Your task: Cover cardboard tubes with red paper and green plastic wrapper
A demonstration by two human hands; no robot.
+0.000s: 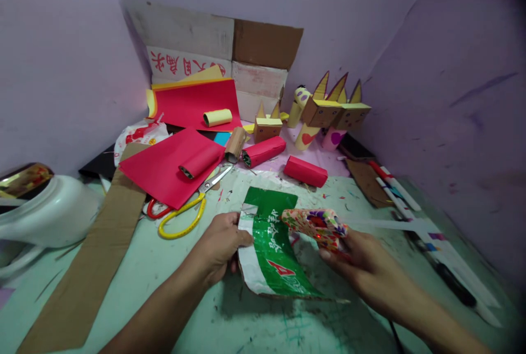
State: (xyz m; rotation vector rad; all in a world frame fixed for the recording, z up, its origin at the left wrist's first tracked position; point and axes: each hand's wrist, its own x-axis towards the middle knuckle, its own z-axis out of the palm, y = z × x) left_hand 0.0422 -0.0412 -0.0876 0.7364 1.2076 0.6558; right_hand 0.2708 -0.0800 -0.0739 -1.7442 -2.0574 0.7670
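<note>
My left hand [219, 247] pinches the left edge of a curved piece of cardboard [273, 266], green and white with printed lettering. My right hand [364, 263] is wrapped around the handle of a flower-patterned hot glue gun [310, 221]. A small red light glows on the gun, and a translucent glue stick [378, 224] juts out of its back. The nozzle points left, over the upper right part of the cardboard; whether it touches is unclear. Yellow-handled scissors [183, 217] lie beyond my left hand, partly by a red paper sheet [164, 170].
Red paper-covered tubes [304, 171] lie past the cardboard. Cardboard animal figures [322, 115] with pointed ears stand at the back right. A long cardboard strip [88, 266] and a white teapot-like vessel [61, 211] are at left. Markers [400, 189] and a black-handled tool [454, 283] lie right.
</note>
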